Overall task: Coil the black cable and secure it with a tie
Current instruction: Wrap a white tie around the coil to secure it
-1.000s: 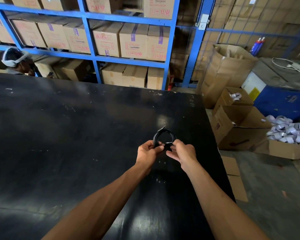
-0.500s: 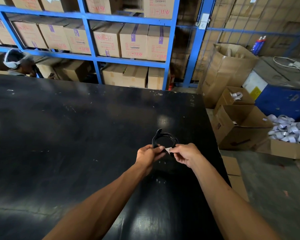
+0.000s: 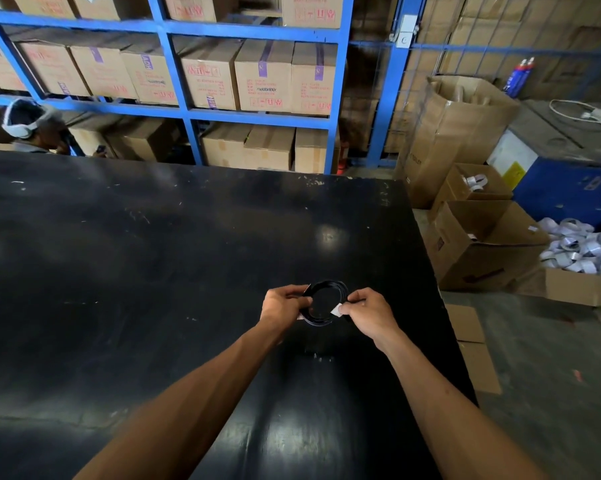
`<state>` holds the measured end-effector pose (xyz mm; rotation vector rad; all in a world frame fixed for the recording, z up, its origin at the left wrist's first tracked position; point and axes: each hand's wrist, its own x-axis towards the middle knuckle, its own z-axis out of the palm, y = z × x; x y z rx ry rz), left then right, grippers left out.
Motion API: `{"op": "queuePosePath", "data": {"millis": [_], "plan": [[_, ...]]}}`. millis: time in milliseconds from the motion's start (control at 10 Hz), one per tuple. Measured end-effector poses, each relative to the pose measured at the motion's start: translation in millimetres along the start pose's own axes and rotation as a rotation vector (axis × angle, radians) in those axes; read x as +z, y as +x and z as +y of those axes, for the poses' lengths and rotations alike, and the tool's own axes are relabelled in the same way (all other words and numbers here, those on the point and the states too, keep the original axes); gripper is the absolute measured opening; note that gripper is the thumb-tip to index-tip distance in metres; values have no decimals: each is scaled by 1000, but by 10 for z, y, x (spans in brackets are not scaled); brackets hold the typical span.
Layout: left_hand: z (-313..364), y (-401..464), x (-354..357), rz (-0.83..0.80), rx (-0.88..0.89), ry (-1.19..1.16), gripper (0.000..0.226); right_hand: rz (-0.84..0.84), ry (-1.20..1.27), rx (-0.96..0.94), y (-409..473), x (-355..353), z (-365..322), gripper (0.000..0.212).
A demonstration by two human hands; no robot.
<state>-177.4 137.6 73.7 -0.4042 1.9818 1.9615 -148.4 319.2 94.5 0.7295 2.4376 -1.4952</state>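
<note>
above the black table (image 3: 153,271), near its right edge, the left hand (image 3: 283,306) pinches the left side of the coiled black cable (image 3: 326,295), apparently to keep the loops from springing apart. the right hand (image 3: 368,311) grips the opposite side, thumb and fingers closed on a small white tie (image 3: 336,310), likely ready to wrap it. beyond the table stand blue shelves (image 3: 188,116) of cartons; open cardboard boxes (image 3: 479,244) sit on the floor at right.
</note>
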Motion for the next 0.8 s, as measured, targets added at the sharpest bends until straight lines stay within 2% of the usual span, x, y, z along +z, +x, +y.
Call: {"op": "queuePosePath", "data": {"millis": [100, 400, 700, 800], "plan": [[-143, 8, 28, -18, -42, 24, 26, -15, 36, 58, 87, 4, 164, 22], [-630, 219, 148, -21, -32, 550, 22, -30, 4, 111, 344, 102, 596, 20], [-868, 397, 150, -23, -107, 680, 35, -88, -90, 99, 623, 362, 909, 28], [-934, 294, 39, -52, -86, 613, 45, -55, -58, 104, 433, 291, 913, 15]]}}
